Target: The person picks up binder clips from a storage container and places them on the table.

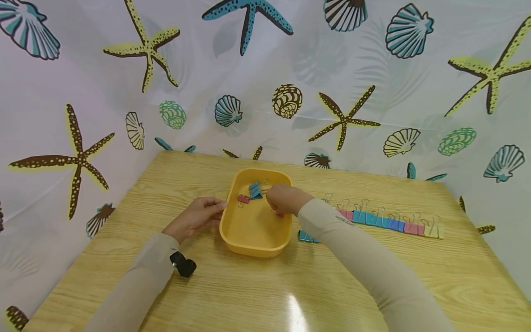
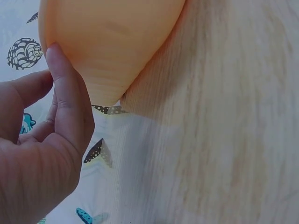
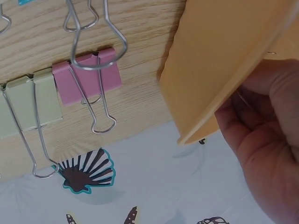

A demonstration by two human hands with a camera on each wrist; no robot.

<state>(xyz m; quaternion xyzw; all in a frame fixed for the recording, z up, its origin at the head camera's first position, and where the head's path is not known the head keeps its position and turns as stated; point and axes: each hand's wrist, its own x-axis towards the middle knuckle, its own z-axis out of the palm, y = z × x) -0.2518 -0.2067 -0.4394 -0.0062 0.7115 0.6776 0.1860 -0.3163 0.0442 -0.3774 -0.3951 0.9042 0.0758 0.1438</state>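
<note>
My left hand (image 1: pixel 201 216) pinches the left rim of an orange plastic bin (image 1: pixel 255 251), the thumb at the rim and the fingers against the outer side. Over the right rim, my right hand (image 1: pixel 286 199) reaches down into the bin with its fingers curled. Its fingertips meet the wire handle of a large blue binder clip (image 1: pixel 256 190) inside; the contact itself is partly hidden. A small pink binder clip (image 1: pixel 244 198) lies left of the blue one. Another pink clip (image 1: pixel 280 214) shows just under the right hand.
Right of the bin, a row of binder clips (image 1: pixel 373 219) in pink, blue and yellow stands on the wooden table (image 1: pixel 265 290), partly behind the right sleeve. A teal clip (image 1: pixel 308 237) lies nearer the bin. Patterned cloth (image 1: pixel 265 69) hangs behind and at both sides.
</note>
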